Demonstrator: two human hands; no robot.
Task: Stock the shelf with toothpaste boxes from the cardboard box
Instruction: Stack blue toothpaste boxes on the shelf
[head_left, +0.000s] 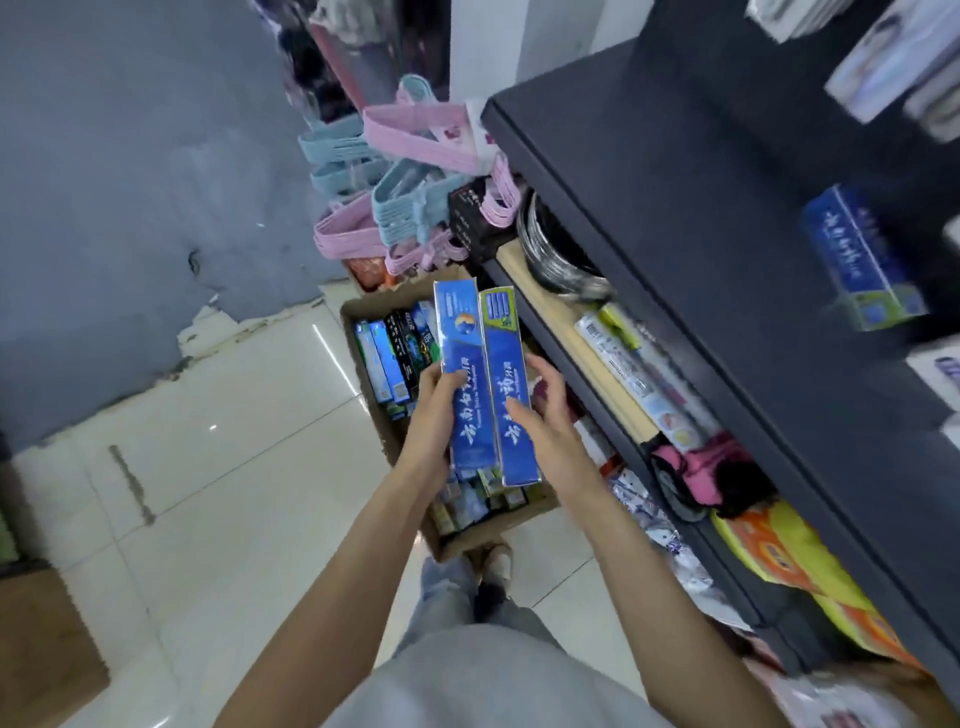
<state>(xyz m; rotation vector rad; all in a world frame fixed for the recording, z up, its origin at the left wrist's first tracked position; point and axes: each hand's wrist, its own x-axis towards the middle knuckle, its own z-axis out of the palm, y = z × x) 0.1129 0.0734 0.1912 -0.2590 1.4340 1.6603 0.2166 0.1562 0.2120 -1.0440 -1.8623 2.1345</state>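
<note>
Two long blue toothpaste boxes are held side by side above the open cardboard box (363, 306) on the floor. My left hand (434, 410) grips the left toothpaste box (462, 332) with its thumb across the front. My right hand (545, 415) holds the right toothpaste box (506, 358), thumb on its face, fingers curled behind its edge. More toothpaste boxes (395, 358) lie packed in the carton. One blue toothpaste box (857, 254) lies on the dark shelf (675, 218) at the upper right.
Pink and blue hangers (395, 182) pile up beyond the carton. Lower shelf levels hold packaged goods (639, 364) and a pink item (696, 467). A pale tiled floor (208, 467) spreads to the left, with a brown box (36, 639) at the left edge. My feet (493, 566) stand by the carton.
</note>
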